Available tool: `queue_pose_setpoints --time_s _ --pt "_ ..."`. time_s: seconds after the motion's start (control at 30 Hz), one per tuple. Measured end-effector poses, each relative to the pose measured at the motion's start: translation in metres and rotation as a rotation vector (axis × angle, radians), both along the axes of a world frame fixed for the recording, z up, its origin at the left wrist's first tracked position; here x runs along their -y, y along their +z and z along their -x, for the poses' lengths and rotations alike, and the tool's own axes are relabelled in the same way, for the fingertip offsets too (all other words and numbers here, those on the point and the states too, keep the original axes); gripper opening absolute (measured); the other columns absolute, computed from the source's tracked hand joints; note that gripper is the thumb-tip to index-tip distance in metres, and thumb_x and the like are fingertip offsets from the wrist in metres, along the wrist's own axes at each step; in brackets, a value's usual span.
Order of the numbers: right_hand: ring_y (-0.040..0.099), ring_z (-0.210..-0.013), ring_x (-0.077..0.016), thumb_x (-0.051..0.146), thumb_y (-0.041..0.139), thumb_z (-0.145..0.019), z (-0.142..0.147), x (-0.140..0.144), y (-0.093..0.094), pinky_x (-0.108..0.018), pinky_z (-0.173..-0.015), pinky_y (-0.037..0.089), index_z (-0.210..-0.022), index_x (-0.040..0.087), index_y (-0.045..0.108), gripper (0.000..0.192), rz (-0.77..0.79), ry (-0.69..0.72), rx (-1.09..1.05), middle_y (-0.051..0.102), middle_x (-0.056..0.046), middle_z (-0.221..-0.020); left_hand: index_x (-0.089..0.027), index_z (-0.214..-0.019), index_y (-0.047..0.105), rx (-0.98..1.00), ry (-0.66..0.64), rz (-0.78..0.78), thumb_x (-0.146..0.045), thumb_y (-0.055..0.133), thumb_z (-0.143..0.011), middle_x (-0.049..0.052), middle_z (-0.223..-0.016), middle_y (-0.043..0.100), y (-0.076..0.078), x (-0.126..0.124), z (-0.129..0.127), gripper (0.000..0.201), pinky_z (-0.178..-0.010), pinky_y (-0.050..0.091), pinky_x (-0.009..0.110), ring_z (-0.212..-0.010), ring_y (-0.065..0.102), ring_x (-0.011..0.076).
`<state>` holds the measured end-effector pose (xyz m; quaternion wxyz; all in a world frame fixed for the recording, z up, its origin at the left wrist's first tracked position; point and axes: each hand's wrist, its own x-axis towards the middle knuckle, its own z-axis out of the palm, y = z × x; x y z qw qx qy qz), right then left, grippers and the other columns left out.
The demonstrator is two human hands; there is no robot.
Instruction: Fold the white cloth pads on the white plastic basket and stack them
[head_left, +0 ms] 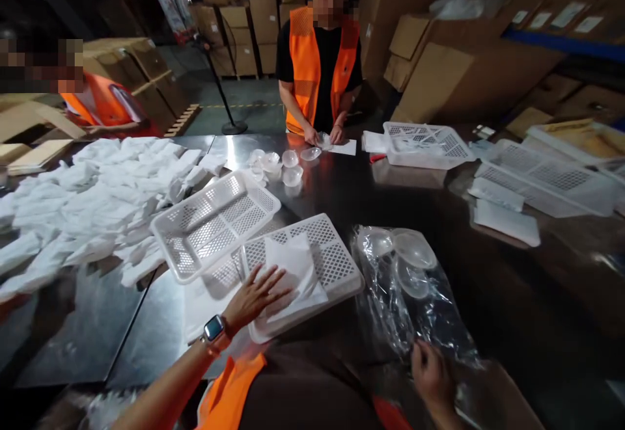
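Observation:
My left hand (254, 296), with a smartwatch on the wrist, lies flat with spread fingers on a white folded cloth (295, 272) that rests in a white perforated basket (342, 274) in front of me. My right hand (432, 373) grips the near edge of a clear plastic bag (415, 300) holding several clear round lids. A second white basket (215, 223) leans tilted against the first one, to its left.
A large heap of white cloths (83, 202) covers the table's left. A person in an orange vest (317, 66) stands opposite, handling clear lids (288, 160). More white baskets (424, 144) sit at the far right. Cardboard boxes (469, 72) stand behind.

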<state>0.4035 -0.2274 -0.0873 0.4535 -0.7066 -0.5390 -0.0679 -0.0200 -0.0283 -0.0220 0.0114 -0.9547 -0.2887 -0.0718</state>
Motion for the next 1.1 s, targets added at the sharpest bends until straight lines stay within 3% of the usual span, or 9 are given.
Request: queue_pose_setpoints --time_s 0.1,0.17,0.27,0.4,0.6,0.77,0.87,0.97,1.1 --pt "0.071 -0.078 -0.0273 0.043 0.055 -0.092 0.039 -0.063 0.003 -0.048 -0.074 0.060 -0.089 0.035 0.071 0.019 0.065 0.327 0.210 0.070 -0.010 -0.081 -0.036 -0.150 0.039 -0.085 -0.178 0.015 -0.006 0.045 -0.091 0.004 -0.157 0.043 0.001 -0.023 -0.009 0.066 -0.122 0.022 0.054 -0.146 0.039 0.0228" --pt "0.069 -0.106 -0.0287 0.041 0.056 -0.093 0.072 -0.105 0.014 -0.051 -0.097 0.055 -0.102 0.033 0.072 0.020 0.232 0.588 0.293 0.073 -0.009 -0.104 -0.031 -0.151 0.038 -0.098 -0.250 0.077 -0.010 0.048 -0.089 0.006 -0.160 0.039 0.011 -0.038 -0.014 0.066 -0.123 0.019 0.056 -0.148 0.034 0.0246" --pt "0.064 -0.117 -0.0240 0.025 0.049 -0.097 0.113 -0.143 0.027 -0.048 -0.108 0.047 -0.111 0.033 0.071 0.027 0.371 0.789 0.347 0.072 -0.005 -0.115 -0.024 -0.149 0.042 -0.077 -0.335 0.174 -0.013 0.051 -0.084 0.009 -0.161 0.036 0.035 -0.054 -0.029 0.067 -0.125 0.016 0.054 -0.151 0.028 0.0248" --pt "0.066 -0.108 -0.0201 0.010 0.032 -0.097 0.134 -0.150 0.026 -0.042 -0.103 0.047 -0.104 0.028 0.072 0.045 0.345 0.768 0.396 0.074 -0.006 -0.103 -0.020 -0.144 0.050 0.045 -0.129 0.167 -0.021 0.050 -0.090 0.011 -0.158 0.040 0.043 -0.063 -0.075 0.054 -0.124 0.019 0.054 -0.151 0.028 0.0272" --pt "0.069 -0.090 -0.0213 0.009 0.033 -0.092 0.136 -0.141 0.013 -0.039 -0.094 0.054 -0.087 0.027 0.069 0.041 0.263 0.747 0.406 0.072 -0.006 -0.087 -0.029 -0.150 0.042 0.066 0.248 0.178 -0.031 0.041 -0.099 0.011 -0.158 0.042 -0.008 -0.077 -0.106 0.051 -0.117 0.028 0.062 -0.146 0.036 0.0317" --pt "0.068 -0.099 -0.0235 0.012 0.036 -0.089 0.134 -0.108 -0.019 -0.047 -0.100 0.053 -0.091 0.033 0.068 0.038 0.349 0.768 0.443 0.070 -0.004 -0.096 -0.032 -0.150 0.042 0.109 0.270 0.142 -0.028 0.042 -0.098 0.011 -0.158 0.040 -0.021 -0.073 -0.096 0.052 -0.116 0.024 0.066 -0.148 0.032 0.0341" --pt "0.069 -0.097 -0.0295 0.018 0.050 -0.083 0.117 -0.095 -0.031 -0.062 -0.096 0.053 -0.076 0.032 0.065 0.023 0.459 0.578 0.436 0.070 -0.005 -0.091 -0.030 -0.150 0.043 0.122 0.301 0.136 -0.027 0.043 -0.098 0.014 -0.159 0.037 -0.015 -0.064 -0.099 0.052 -0.116 0.024 0.069 -0.149 0.029 0.0366" --pt "0.069 -0.103 -0.0323 0.014 0.051 -0.084 0.089 -0.109 -0.016 -0.068 -0.099 0.049 -0.081 0.029 0.069 0.024 0.436 0.480 0.444 0.073 -0.009 -0.097 -0.026 -0.150 0.043 0.131 0.271 0.170 -0.022 0.040 -0.098 0.014 -0.160 0.035 -0.011 -0.058 -0.095 0.052 -0.117 0.023 0.068 -0.150 0.027 0.0344" --pt "0.058 -0.127 -0.0258 0.007 0.045 -0.089 0.063 -0.148 0.022 -0.061 -0.111 0.041 -0.116 0.034 0.069 0.045 0.369 0.781 0.524 0.068 -0.006 -0.128 -0.021 -0.144 0.050 0.184 0.119 0.233 -0.015 0.034 -0.097 0.011 -0.157 0.042 -0.016 -0.052 -0.064 0.049 -0.121 0.026 0.058 -0.150 0.030 0.0252"
